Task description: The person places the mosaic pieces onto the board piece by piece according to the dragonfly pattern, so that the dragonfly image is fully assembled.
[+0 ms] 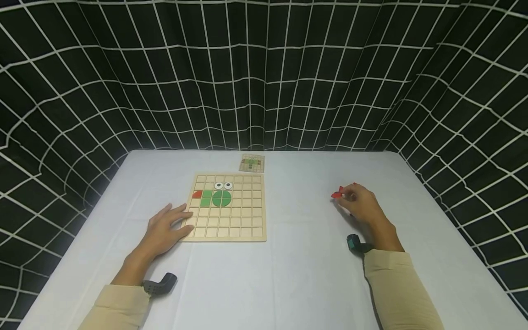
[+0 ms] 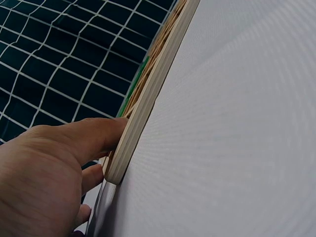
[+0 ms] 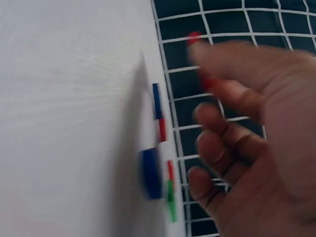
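A square wooden grid board (image 1: 231, 233) lies on the table left of centre. Set in its cells are two round eye pieces (image 1: 223, 185), a green circle of quarter pieces (image 1: 221, 198), green squares (image 1: 205, 198) and a red quarter piece (image 1: 197, 194). My left hand (image 1: 167, 229) rests with spread fingers on the board's left edge; up close, the thumb (image 2: 106, 131) touches the wooden rim. Off to the right, my right hand (image 1: 359, 204) pinches a small red piece (image 1: 337, 195) between thumb and index finger, above the table. Motion blurs that piece's outline in the right wrist view.
A small pattern card (image 1: 251, 163) lies just behind the board. Several loose blue, red and green pieces, one of them a blue piece (image 3: 151, 174), sit on the table beneath the right hand. A dark curtain with white grid lines (image 1: 264, 82) surrounds the table.
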Demonstrator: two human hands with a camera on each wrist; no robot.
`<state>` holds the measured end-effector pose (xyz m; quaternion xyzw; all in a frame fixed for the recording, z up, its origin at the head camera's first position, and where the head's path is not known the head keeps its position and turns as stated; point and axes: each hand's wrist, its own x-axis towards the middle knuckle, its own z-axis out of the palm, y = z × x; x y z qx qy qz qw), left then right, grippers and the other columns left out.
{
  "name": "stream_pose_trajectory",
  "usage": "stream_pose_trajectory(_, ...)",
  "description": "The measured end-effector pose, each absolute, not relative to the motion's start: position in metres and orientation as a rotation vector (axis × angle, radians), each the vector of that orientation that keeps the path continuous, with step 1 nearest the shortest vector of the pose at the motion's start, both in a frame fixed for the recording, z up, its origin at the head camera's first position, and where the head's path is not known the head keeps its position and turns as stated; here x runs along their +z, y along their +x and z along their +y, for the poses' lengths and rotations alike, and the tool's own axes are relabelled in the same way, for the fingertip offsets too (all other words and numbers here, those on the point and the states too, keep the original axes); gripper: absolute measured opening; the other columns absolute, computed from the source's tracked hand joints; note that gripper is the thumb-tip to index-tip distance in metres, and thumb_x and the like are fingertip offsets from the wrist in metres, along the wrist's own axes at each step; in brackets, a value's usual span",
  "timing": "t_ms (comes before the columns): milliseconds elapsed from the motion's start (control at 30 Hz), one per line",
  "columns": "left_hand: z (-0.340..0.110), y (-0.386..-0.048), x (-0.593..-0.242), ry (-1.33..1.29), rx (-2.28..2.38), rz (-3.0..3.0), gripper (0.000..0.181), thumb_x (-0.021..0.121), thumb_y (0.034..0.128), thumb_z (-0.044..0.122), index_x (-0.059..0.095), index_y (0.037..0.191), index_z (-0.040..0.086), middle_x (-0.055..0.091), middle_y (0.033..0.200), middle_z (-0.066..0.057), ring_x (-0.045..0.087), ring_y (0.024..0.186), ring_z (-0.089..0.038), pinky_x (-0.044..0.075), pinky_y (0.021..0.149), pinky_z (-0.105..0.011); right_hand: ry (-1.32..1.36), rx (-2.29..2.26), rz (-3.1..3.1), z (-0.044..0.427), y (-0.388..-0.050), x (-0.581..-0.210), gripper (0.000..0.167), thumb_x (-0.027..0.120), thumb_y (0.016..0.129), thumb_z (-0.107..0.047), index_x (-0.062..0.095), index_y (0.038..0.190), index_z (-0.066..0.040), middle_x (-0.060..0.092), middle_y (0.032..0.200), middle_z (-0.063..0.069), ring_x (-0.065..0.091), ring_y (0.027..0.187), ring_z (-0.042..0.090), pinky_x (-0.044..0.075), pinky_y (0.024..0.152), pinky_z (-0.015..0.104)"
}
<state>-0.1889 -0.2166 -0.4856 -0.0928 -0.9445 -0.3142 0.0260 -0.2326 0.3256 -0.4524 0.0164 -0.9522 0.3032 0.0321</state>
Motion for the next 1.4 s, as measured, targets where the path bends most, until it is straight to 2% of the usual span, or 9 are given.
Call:
stream_pose_trajectory(100,-0.217,-0.189,-0.488,-0.279,-0.979,-2.926,0.044,0.072,0.0866,0.031,0.064,0.125,0.01,0.042,0.148,-0.012,0.017,0.141,-0.04,0.006,0.109,-0.063,0.068,1.004,-2.852,0.323,-0.229,-0.44,0.026,0.072,0.089,-0.02,0.063,0.107,-0.005,0.059,0.095,0.012,0.05,0.084,0.027,0.048,0.059,0.036)
stream_pose_trajectory(167,-0.217,-0.189,-0.488,-0.281,-0.979,-2.926,0.044,0.072,0.0867,0.031,0.064,0.125,0.01,0.042,0.148,-0.012,0.017,0.141,-0.04,0.006,0.109,-0.063,0.107,1.026,-2.803,0.32,-0.226,-0.431,0.026,0.072,0.089,-0.024,0.064,0.106,-0.006,0.059,0.092,0.01,0.05,0.082,0.025,0.047,0.058,0.034)
stream_pose_trajectory(367,-0.217,-0.19,-0.488,-0.294,-0.963,-2.917,0.043,0.072,0.087,0.03,0.064,0.124,0.01,0.042,0.147,-0.012,0.018,0.14,-0.04,0.006,0.109,-0.063,0.168,1.044,-2.727,0.304,-0.216,-0.404,0.027,0.072,0.089,-0.028,0.065,0.105,-0.007,0.06,0.088,0.008,0.05,0.081,0.023,0.046,0.06,0.034)
stream_pose_trajectory(533,-0.217,-0.19,-0.488,-0.295,-0.955,-2.917,0.043,0.072,0.0864,0.03,0.065,0.124,0.011,0.043,0.147,-0.012,0.018,0.14,-0.041,0.007,0.109,-0.062,0.208,1.046,-2.688,0.292,-0.204,-0.386,0.028,0.071,0.089,-0.03,0.066,0.106,-0.008,0.065,0.092,0.007,0.054,0.087,0.023,0.048,0.066,0.038)
stream_pose_trajectory(667,-0.217,-0.191,-0.489,-0.291,-0.964,-2.916,0.043,0.073,0.0862,0.03,0.064,0.124,0.011,0.042,0.147,-0.012,0.018,0.14,-0.04,0.006,0.109,-0.062,0.308,0.988,-2.62,0.281,-0.194,-0.37,0.025,0.073,0.087,-0.023,0.068,0.104,-0.006,0.067,0.093,0.007,0.059,0.088,0.025,0.049,0.07,0.038)
stream_pose_trajectory(733,-0.217,-0.191,-0.49,-0.288,-0.97,-2.919,0.044,0.073,0.0862,0.03,0.064,0.124,0.011,0.042,0.147,-0.012,0.018,0.141,-0.04,0.006,0.109,-0.063,0.363,0.962,-2.58,0.276,-0.189,-0.363,0.023,0.075,0.086,-0.019,0.068,0.103,-0.005,0.067,0.091,0.005,0.061,0.086,0.023,0.049,0.07,0.034)
stream_pose_trajectory(933,-0.218,-0.191,-0.488,-0.303,-0.968,-2.915,0.043,0.073,0.0865,0.029,0.064,0.124,0.011,0.042,0.147,-0.012,0.017,0.14,-0.041,0.006,0.109,-0.063,0.523,0.95,-2.448,0.258,-0.175,-0.348,0.018,0.078,0.079,-0.007,0.07,0.095,-0.006,0.064,0.077,-0.002,0.058,0.072,0.018,0.043,0.06,0.022)
stream_pose_trajectory(1100,-0.218,-0.189,-0.486,-0.304,-0.98,-2.907,0.043,0.073,0.0863,0.029,0.064,0.124,0.01,0.042,0.147,-0.013,0.017,0.14,-0.041,0.006,0.109,-0.063,0.64,0.974,-2.357,0.238,-0.172,-0.336,0.02,0.081,0.075,-0.001,0.072,0.093,-0.005,0.067,0.082,-0.001,0.057,0.073,0.014,0.043,0.06,0.019)
stream_pose_trajectory(1400,-0.217,-0.19,-0.489,-0.284,-0.978,-2.919,0.045,0.071,0.0873,0.034,0.064,0.126,0.012,0.042,0.147,-0.012,0.017,0.141,-0.039,0.005,0.11,-0.062,0.75,1.087,-2.284,0.189,-0.176,-0.324,0.019,0.08,0.076,-0.001,0.073,0.093,-0.006,0.069,0.087,-0.002,0.058,0.077,0.014,0.049,0.069,0.029)
